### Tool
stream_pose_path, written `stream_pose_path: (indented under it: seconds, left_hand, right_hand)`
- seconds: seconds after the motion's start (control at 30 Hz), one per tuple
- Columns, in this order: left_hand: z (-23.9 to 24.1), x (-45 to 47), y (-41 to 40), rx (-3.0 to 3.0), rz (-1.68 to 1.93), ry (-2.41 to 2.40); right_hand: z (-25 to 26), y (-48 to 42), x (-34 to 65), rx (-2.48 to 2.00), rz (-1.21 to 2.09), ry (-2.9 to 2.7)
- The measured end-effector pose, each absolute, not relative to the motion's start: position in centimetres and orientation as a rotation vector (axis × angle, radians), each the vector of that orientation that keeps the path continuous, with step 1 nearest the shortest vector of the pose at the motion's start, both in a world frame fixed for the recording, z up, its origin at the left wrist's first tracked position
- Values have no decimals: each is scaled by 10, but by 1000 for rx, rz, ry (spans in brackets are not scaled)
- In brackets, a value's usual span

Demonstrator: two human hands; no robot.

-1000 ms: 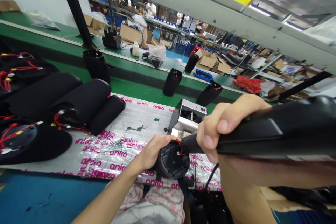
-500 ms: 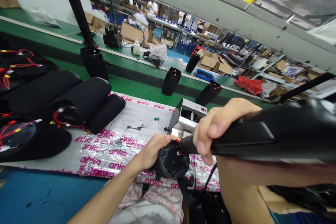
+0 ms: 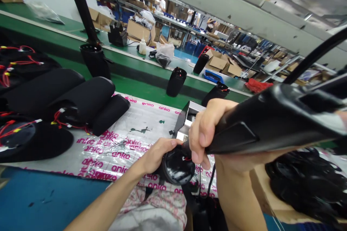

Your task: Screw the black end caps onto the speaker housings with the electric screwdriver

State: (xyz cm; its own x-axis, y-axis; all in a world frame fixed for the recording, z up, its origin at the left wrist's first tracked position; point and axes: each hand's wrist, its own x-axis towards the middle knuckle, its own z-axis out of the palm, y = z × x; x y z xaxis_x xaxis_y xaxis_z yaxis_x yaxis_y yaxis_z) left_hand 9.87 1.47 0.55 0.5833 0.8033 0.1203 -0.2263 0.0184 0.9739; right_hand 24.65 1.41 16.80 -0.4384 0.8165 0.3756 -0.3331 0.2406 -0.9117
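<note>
**Holding a black tool [image 3: 257, 126] to a round black housing [image 3: 177, 171] at a green workbench [image 3: 141, 83]**

We see the housing near the front edge of a silvery sheet [image 3: 141, 115] printed with pink "anko" lettering, its open face turned up toward us and a bit of red wire [image 3: 185, 158] showing at its upper right. Our left hand [image 3: 158, 155] closes on its left side, thumb and fingers at the rim. Our right hand [image 3: 208, 130] wraps its fingers around the narrow front of the tool, whose thick black body stretches away to the right. The tool's tip sits at the upper right of the rim, partly hidden by our fingers; we cannot tell whether it touches.

Just beyond our hands, a metallic device [image 3: 187, 115] rests on the sheet, half covered by our right hand. To our left lie dark fabric-covered tubes [image 3: 84, 95], with red leads [image 3: 58, 115] ending in white and yellow connectors. Across the bench we count four more black cylinders, among them one near the middle [image 3: 176, 83] and one partly behind our right hand [image 3: 217, 93]. A white squeeze bottle [image 3: 142, 47] stands beside a clear bag [image 3: 164, 53] farther back. At our right, an open carton [image 3: 267, 195] holds a jumble of black parts [image 3: 303, 184].
</note>
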Motion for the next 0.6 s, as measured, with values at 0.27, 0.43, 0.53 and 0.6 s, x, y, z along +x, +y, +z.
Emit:
stream_pose_path:
  seconds: [0.27, 0.43, 0.53, 0.6]
  left_hand:
    - [9, 97, 19, 1331, 852, 511]
    - [6, 95, 11, 1397, 902, 569]
    - [-2, 93, -14, 1418, 1064, 702]
    - [-12, 92, -32, 1423, 1145, 787]
  right_hand:
    - [166, 18, 240, -401, 1435, -1487]
    - [177, 13, 237, -534, 1422, -1456]
    - [181, 8, 235, -542, 1337, -1434]
    - [184, 1, 240, -551, 1238, -1402]
